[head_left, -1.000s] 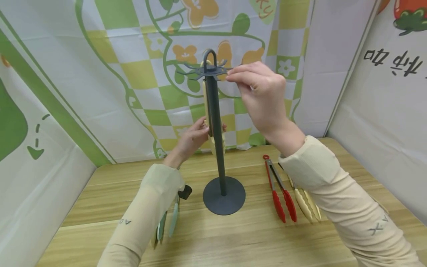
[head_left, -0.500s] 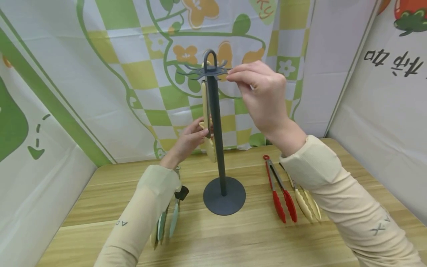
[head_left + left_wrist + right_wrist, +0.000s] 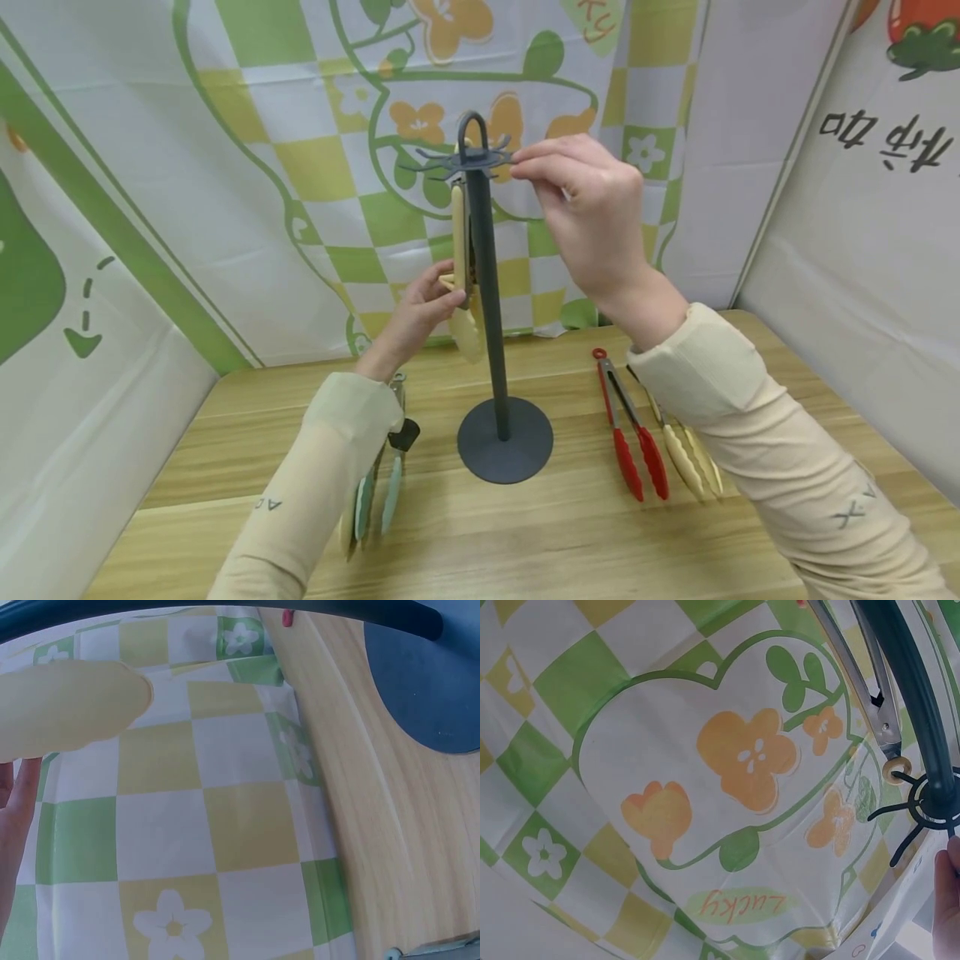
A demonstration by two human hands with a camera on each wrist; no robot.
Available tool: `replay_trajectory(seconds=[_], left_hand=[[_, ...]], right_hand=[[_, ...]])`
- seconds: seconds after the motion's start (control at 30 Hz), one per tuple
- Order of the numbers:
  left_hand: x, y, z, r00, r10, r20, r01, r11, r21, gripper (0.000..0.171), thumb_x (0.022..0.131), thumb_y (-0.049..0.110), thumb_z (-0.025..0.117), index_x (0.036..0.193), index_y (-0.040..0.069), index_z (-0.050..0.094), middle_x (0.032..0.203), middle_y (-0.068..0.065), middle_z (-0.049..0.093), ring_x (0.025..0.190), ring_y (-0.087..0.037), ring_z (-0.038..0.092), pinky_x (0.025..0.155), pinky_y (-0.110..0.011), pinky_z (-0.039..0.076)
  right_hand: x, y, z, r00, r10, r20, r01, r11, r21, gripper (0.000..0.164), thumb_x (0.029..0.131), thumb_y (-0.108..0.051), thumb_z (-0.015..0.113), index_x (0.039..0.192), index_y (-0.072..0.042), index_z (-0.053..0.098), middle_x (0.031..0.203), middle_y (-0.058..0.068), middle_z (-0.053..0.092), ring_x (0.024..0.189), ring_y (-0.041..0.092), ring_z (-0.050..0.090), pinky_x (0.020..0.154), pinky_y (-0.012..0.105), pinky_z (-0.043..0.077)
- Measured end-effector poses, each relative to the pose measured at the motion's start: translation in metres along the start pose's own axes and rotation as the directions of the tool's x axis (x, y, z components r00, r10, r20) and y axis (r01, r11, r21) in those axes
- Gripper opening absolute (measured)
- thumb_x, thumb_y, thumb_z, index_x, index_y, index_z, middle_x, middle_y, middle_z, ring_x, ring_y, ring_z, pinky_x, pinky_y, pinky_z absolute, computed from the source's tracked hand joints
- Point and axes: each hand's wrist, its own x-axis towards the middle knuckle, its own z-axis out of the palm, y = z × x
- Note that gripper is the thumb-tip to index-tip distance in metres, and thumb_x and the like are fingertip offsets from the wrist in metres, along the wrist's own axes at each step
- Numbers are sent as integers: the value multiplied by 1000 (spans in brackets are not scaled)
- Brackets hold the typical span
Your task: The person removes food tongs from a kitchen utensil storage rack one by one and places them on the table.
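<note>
A dark grey utensil stand (image 3: 487, 292) with a round base rises in the middle of the head view, with curved hooks around its top. Cream tongs (image 3: 460, 237) hang behind it, just left of the post. In the right wrist view, their end ring (image 3: 897, 770) sits on one hook. My left hand (image 3: 416, 317) grips the tongs low on the handle, thumb in front. Their broad scalloped tip (image 3: 71, 709) shows in the left wrist view. Up at the top, my right hand (image 3: 592, 208) pinches the end of a right-side hook between thumb and fingers.
Red tongs (image 3: 637, 442) lie on the wooden table (image 3: 517, 542) right of the base, beside another cream pair (image 3: 686, 458) partly under my right sleeve. Mint-green tongs (image 3: 390, 492) lie at the left near my left sleeve. A patterned cloth (image 3: 300, 167) hangs behind.
My left hand has drawn the cream tongs leftward, out from behind the post, and their tip now shows left of it. My right hand has stayed at the hook.
</note>
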Motion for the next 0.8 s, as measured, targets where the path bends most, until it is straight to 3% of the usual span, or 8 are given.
replay_trajectory(seconds=[0.47,0.8], left_hand=[[-4,1,-2,997,51,-53,-48,998,46,46,88,-5,48,131,-4,33,88,7,59,80,-7,57,74,-22,44],[-9,1,-2,992,38,-118,-26,995,99,40,87,-4,52,124,5,39,92,9,58,84,-8,55,79,-24,44]], right_hand=[[0,1,2,999,43,-17,-43,999,-22,16,85,5,57,78,5,70,83,14,69,81,23,64,79,21,50],[-1,4,3,996,81,-47,-82,996,-33,11,85,-4,62,84,4,70,85,16,68,83,24,65,82,21,49]])
